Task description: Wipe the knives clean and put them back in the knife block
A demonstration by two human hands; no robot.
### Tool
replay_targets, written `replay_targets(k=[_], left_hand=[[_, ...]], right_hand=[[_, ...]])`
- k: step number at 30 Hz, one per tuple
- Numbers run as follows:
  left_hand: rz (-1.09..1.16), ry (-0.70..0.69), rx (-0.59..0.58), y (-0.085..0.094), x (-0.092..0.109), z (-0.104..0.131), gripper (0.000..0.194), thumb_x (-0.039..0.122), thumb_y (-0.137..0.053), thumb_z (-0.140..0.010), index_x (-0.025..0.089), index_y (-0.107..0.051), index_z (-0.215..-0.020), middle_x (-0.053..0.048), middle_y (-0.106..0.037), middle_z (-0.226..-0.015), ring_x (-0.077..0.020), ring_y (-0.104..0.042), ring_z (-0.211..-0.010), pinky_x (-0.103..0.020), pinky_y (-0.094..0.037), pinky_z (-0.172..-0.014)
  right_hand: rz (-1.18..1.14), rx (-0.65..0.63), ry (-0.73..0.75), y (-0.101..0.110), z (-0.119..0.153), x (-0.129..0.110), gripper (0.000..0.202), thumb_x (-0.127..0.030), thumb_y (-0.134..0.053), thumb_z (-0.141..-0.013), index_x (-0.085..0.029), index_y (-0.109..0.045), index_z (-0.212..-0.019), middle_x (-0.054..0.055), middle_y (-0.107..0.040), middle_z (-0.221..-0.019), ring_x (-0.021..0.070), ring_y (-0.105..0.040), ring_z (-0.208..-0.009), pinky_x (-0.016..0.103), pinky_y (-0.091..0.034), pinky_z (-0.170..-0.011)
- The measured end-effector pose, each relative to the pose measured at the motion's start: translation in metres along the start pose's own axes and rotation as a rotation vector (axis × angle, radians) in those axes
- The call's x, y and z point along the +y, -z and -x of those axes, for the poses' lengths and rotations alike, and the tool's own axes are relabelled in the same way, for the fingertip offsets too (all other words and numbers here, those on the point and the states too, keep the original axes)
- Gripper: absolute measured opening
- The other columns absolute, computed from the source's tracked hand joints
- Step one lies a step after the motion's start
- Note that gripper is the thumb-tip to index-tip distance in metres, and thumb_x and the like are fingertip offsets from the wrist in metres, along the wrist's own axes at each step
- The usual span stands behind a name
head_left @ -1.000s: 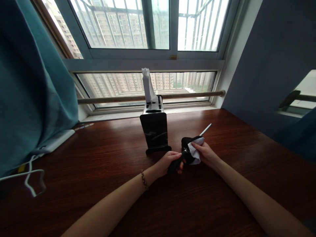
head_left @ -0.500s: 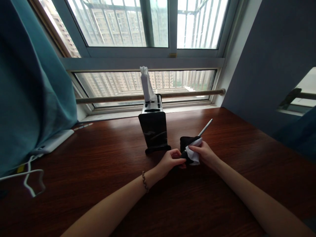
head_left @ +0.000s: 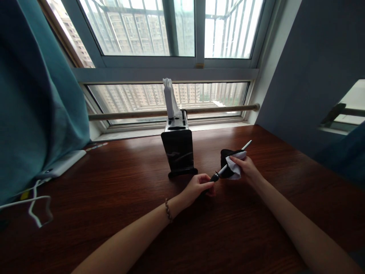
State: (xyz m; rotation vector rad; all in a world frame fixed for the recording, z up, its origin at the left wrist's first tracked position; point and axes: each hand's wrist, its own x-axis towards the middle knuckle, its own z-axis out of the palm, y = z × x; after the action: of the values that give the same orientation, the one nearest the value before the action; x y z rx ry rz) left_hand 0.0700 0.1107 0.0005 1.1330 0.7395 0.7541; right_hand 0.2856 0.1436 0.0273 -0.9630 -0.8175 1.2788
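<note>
My left hand [head_left: 196, 187] grips the black handle of a thin steel rod [head_left: 246, 145] that points up and to the right over the dark wooden table [head_left: 114, 190]. My right hand [head_left: 247, 168] pinches a black-and-white cloth [head_left: 232, 168] around the rod, near its tip. A black knife block [head_left: 178, 150] stands upright just behind my left hand, with a white tissue [head_left: 169, 97] sticking out of its top.
A teal curtain [head_left: 37, 95] hangs at the left, with a white power strip [head_left: 61, 164] and a white cable [head_left: 35, 207] below it. A wooden rail [head_left: 137, 113] runs along the window. A blue-grey wall [head_left: 310, 68] bounds the right side.
My right hand slid the cloth along the rod from near the handle out toward the tip. My left hand stayed on the handle, shifting little.
</note>
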Motion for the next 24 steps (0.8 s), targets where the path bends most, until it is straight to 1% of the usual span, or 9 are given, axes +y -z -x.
replay_targets(k=[2,3,8,10,11,13,16,21,24], left_hand=[[-0.056,-0.054,0.035,-0.002,-0.001,0.002,0.035,0.038,-0.075,-0.067,0.015,-0.051,-0.077,-0.003,-0.065,-0.067,-0.0168,-0.063,-0.06,-0.028,-0.048,-0.059],[-0.127,-0.095,0.066,-0.003,-0.001,0.003,0.032,0.036,-0.073,-0.069,0.016,-0.05,-0.077,-0.002,-0.064,-0.068,-0.0167,-0.062,-0.061,-0.028,-0.048,-0.059],[-0.768,-0.335,0.336,-0.009,-0.004,0.013,0.006,0.02,-0.058,-0.077,0.017,-0.053,-0.075,0.0,-0.058,-0.07,-0.0154,-0.056,-0.066,-0.027,-0.039,-0.061],[-0.936,-0.365,0.383,-0.012,-0.004,0.017,0.002,0.016,-0.054,-0.078,0.018,-0.053,-0.078,-0.001,-0.058,-0.072,-0.0164,-0.056,-0.068,-0.028,-0.038,-0.063],[-0.999,-0.377,0.391,-0.012,-0.004,0.018,0.003,0.015,-0.053,-0.078,0.018,-0.053,-0.079,-0.001,-0.059,-0.074,-0.0172,-0.056,-0.07,-0.029,-0.038,-0.064],[-1.071,-0.391,0.392,-0.013,-0.003,0.02,0.005,0.014,-0.052,-0.078,0.018,-0.052,-0.08,-0.002,-0.059,-0.076,-0.0185,-0.057,-0.072,-0.03,-0.038,-0.066],[-0.978,-0.358,0.344,-0.011,-0.002,0.019,0.001,0.018,-0.054,-0.081,0.018,-0.053,-0.081,-0.003,-0.06,-0.076,-0.0185,-0.057,-0.071,-0.03,-0.04,-0.066],[-0.501,-0.202,0.126,-0.004,-0.006,0.013,0.025,0.04,-0.057,-0.085,0.015,-0.054,-0.087,-0.002,-0.06,-0.074,-0.0153,-0.057,-0.061,-0.027,-0.044,-0.056],[-0.312,-0.128,0.029,-0.002,-0.006,0.01,0.033,0.046,-0.06,-0.083,0.014,-0.054,-0.087,-0.001,-0.057,-0.07,-0.0136,-0.055,-0.057,-0.026,-0.045,-0.051]], right_hand=[[-0.03,0.007,-0.049,-0.003,0.003,0.003,0.039,-0.027,-0.091,-0.045,-0.011,-0.068,-0.072,0.006,-0.068,-0.072,0.015,-0.061,-0.061,0.022,-0.05,-0.055],[-0.039,-0.008,-0.075,-0.005,0.005,0.006,0.039,-0.026,-0.09,-0.045,-0.011,-0.069,-0.073,0.006,-0.068,-0.073,0.0149,-0.061,-0.062,0.022,-0.05,-0.056],[0.048,-0.237,-0.154,-0.013,0.015,0.028,0.033,-0.022,-0.087,-0.053,-0.013,-0.069,-0.078,0.005,-0.069,-0.077,0.0157,-0.063,-0.068,0.023,-0.05,-0.063],[0.083,-0.279,-0.149,-0.014,0.018,0.034,0.031,-0.021,-0.087,-0.054,-0.013,-0.069,-0.079,0.005,-0.069,-0.077,0.0151,-0.063,-0.068,0.022,-0.05,-0.063],[0.093,-0.289,-0.144,-0.014,0.018,0.036,0.03,-0.021,-0.086,-0.055,-0.013,-0.069,-0.079,0.004,-0.07,-0.078,0.015,-0.062,-0.068,0.022,-0.05,-0.064],[0.107,-0.297,-0.139,-0.012,0.018,0.037,0.03,-0.022,-0.086,-0.056,-0.013,-0.07,-0.079,0.004,-0.07,-0.078,0.0151,-0.062,-0.069,0.023,-0.05,-0.065],[0.149,-0.303,-0.132,-0.009,0.016,0.036,0.029,-0.023,-0.086,-0.056,-0.013,-0.07,-0.078,0.004,-0.07,-0.078,0.0153,-0.062,-0.068,0.023,-0.049,-0.064],[0.258,-0.332,-0.108,-0.004,0.012,0.033,0.028,-0.026,-0.085,-0.057,-0.011,-0.07,-0.076,0.006,-0.07,-0.076,0.0157,-0.062,-0.067,0.023,-0.048,-0.062],[0.294,-0.365,-0.117,-0.003,0.011,0.029,0.029,-0.028,-0.085,-0.057,-0.011,-0.071,-0.076,0.007,-0.07,-0.077,0.0167,-0.062,-0.068,0.024,-0.048,-0.062]])
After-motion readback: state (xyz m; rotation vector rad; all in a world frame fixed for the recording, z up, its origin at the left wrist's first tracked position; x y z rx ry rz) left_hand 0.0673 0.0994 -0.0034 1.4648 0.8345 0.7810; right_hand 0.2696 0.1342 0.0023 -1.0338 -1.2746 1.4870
